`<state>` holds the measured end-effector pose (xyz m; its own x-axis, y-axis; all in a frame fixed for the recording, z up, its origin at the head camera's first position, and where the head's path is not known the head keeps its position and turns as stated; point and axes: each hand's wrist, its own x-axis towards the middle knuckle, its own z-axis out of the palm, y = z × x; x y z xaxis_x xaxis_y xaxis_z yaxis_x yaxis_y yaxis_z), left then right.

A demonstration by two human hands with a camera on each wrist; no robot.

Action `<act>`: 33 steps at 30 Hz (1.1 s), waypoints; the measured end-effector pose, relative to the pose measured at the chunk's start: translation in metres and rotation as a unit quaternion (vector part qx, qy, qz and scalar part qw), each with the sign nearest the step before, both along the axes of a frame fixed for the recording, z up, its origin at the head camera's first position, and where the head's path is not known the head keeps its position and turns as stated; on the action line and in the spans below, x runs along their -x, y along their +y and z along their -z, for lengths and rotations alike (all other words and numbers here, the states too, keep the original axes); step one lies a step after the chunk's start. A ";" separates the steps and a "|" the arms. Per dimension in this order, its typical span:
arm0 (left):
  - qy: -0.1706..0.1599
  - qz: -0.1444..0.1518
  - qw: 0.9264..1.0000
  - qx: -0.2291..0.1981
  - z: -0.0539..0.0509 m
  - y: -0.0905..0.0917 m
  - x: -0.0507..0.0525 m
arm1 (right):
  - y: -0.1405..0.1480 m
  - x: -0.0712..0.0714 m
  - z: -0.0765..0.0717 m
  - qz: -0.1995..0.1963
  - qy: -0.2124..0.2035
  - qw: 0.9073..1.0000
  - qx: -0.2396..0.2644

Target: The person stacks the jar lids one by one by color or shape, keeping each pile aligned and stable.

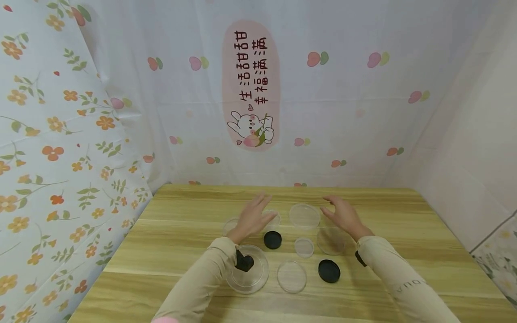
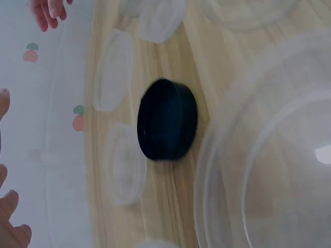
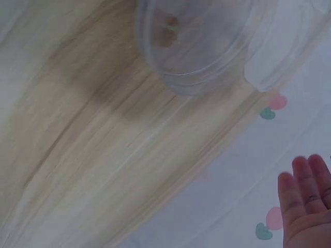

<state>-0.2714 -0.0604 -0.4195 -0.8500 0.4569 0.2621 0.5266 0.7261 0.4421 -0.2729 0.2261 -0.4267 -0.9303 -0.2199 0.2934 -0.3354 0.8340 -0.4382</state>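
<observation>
My left hand (image 1: 251,219) holds nothing, fingers loosely extended over the table, close to a clear round lid (image 1: 274,220) and a black round lid (image 1: 272,240). Under the left wrist lies a large clear round lid (image 1: 258,278). In the left wrist view the black lid (image 2: 168,121) shows a raised rim, and my fingertips (image 2: 8,206) appear at the edge. My right hand (image 1: 343,216), also holding nothing, is above the table beside a clear disc (image 1: 304,216) and a clear round container (image 1: 331,242). In the right wrist view its fingers (image 3: 305,191) are extended, apart from the container (image 3: 201,46).
Nearer the front lie another clear lid (image 1: 291,277), a small clear lid (image 1: 304,247) and a second black lid (image 1: 329,271). One more clear lid (image 1: 230,226) is partly behind the left hand. A printed curtain (image 1: 347,112) hangs beyond the wooden table (image 1: 404,224).
</observation>
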 end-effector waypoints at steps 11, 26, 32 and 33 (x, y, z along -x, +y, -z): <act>-0.102 0.025 0.987 -0.119 0.008 0.030 0.016 | -0.010 0.018 0.008 0.023 -0.031 0.995 0.091; -0.275 0.002 0.945 -0.177 0.023 0.055 0.013 | -0.007 0.030 0.031 0.037 -0.061 0.986 0.153; -0.304 -0.014 0.934 -0.185 0.031 0.062 0.012 | 0.023 0.083 0.101 -0.030 -0.099 0.984 0.147; -0.305 -0.018 0.934 -0.186 0.033 0.063 0.012 | 0.026 0.090 0.109 -0.028 -0.121 0.982 0.140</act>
<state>-0.2833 0.0021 -0.4522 -0.9056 0.3998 -0.1415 0.0725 0.4748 0.8771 -0.3631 0.2525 -0.5361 -0.9689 -0.2153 0.1220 -0.2357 0.6528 -0.7199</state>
